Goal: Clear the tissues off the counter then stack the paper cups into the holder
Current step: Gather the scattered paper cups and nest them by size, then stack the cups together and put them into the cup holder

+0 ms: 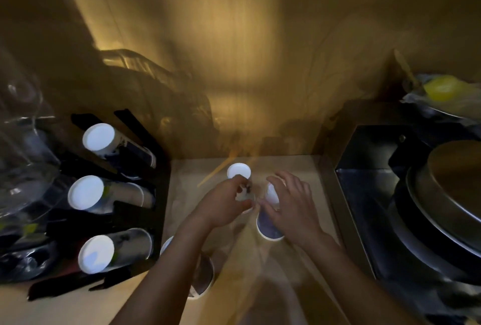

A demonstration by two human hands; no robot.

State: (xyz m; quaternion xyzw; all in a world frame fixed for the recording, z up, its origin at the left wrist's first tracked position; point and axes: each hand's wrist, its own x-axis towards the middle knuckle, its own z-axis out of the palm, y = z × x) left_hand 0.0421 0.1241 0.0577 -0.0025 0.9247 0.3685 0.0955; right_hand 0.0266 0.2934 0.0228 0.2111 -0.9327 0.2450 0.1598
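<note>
The black cup holder (140, 210) stands at the left of the counter and carries three lying stacks of paper cups (99, 139), white bottoms toward me. My left hand (223, 205) pinches the rim of a small paper cup (246, 198) at mid counter. My right hand (289, 202) curls over a tilted paper cup (268, 228), thumb on its side, its white base between thumb and fingers. Just behind the hands, an upside-down cup (239, 171) stands alone. Another cup (204, 276) lies partly hidden under my left forearm. I see no tissues.
A dark metal sink (364, 181) borders the counter on the right, holding stacked pans (447, 194). A yellow object in plastic wrap (442, 87) sits at the far right. Clear glassware (23, 142) stands at the far left. A wooden wall closes the back.
</note>
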